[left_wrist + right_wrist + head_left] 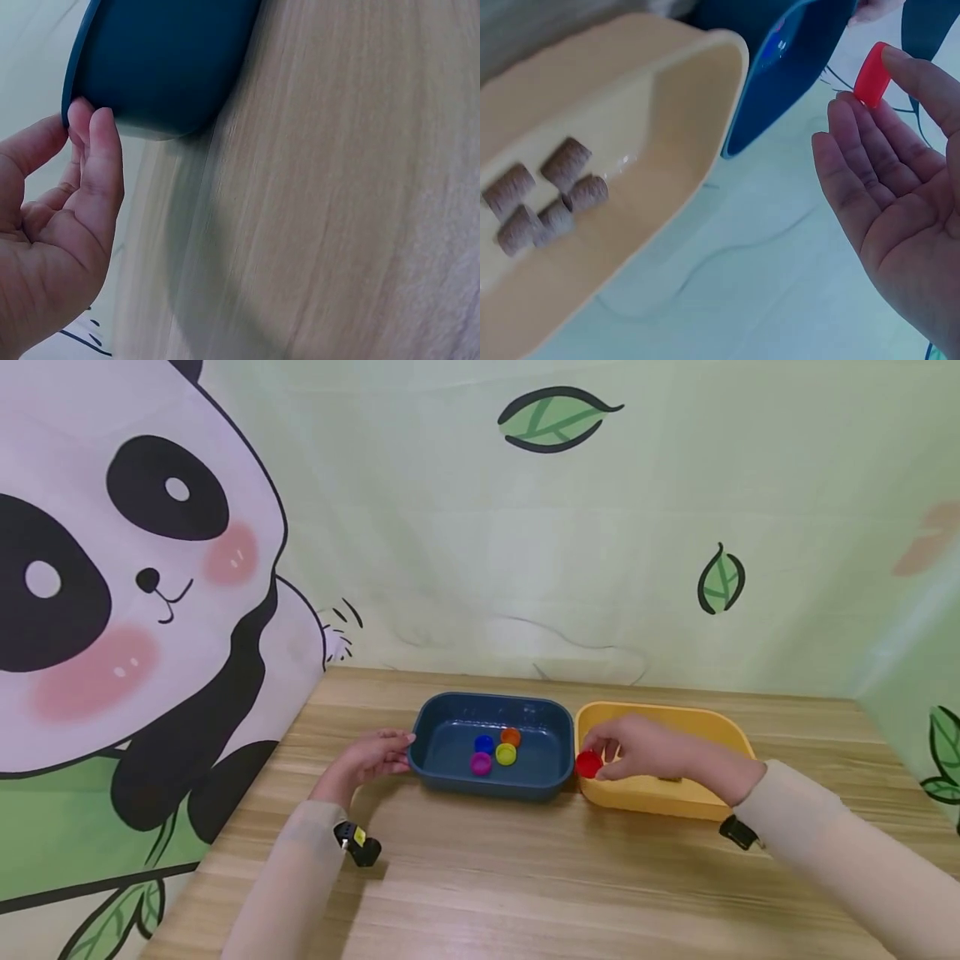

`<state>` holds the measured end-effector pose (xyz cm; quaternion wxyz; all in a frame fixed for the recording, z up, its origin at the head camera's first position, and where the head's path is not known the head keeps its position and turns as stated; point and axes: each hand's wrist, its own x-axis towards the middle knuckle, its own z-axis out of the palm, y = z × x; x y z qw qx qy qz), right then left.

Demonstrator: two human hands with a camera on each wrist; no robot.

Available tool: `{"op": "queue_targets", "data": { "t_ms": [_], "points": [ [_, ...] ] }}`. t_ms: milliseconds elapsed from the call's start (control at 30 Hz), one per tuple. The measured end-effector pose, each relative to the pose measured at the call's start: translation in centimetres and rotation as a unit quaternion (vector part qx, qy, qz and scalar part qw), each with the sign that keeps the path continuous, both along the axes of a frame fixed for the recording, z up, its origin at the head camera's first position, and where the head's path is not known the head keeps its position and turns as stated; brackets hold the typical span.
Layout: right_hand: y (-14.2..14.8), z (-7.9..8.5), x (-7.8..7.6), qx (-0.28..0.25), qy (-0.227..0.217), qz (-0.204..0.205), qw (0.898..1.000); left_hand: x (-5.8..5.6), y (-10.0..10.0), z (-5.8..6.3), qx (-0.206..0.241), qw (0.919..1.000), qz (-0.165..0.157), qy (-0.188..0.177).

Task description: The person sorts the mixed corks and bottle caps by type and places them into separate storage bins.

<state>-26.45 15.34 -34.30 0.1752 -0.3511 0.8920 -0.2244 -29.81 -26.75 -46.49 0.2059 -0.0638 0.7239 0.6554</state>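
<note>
My right hand [637,747] pinches a red plastic bottle cap [873,75] between thumb and fingertips, over the near-left rim of the yellow bin in the head view. My left hand [371,755] holds the left end of the dark blue bin [480,787], thumb and fingertips at its rim [69,75]. Inside the blue bin lie several caps: a blue cap [483,744], an orange cap [511,737], a magenta cap [481,764] and a yellow cap [506,754]. The yellow bin [705,718] holds several brown, cork-like cylinders [566,161], mostly hidden behind the right hand in the head view.
Both bins stand side by side on a wood-grain table [480,877], their ends close together. A printed cloth backdrop [420,527] with a panda and leaves rises behind the table and along its sides.
</note>
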Motion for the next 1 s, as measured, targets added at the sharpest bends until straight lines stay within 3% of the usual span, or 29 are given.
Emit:
{"op": "queue_targets", "data": {
  "t_ms": [267,600,1000],
  "points": [
    [0.1,1.5,-1.3,0.007,-0.002,0.005,1.000,0.1,0.4,0.3,0.002,1.0000,0.000,0.001],
    [-0.2,3.8,-2.6,0.030,0.031,0.024,0.999,0.3,0.5,0.5,-0.006,0.9999,0.008,0.007],
    [-0.7,6.6,-4.5,0.032,0.011,0.035,0.999,0.4,0.4,0.4,-0.012,0.9998,0.011,0.008]
  ]
}}
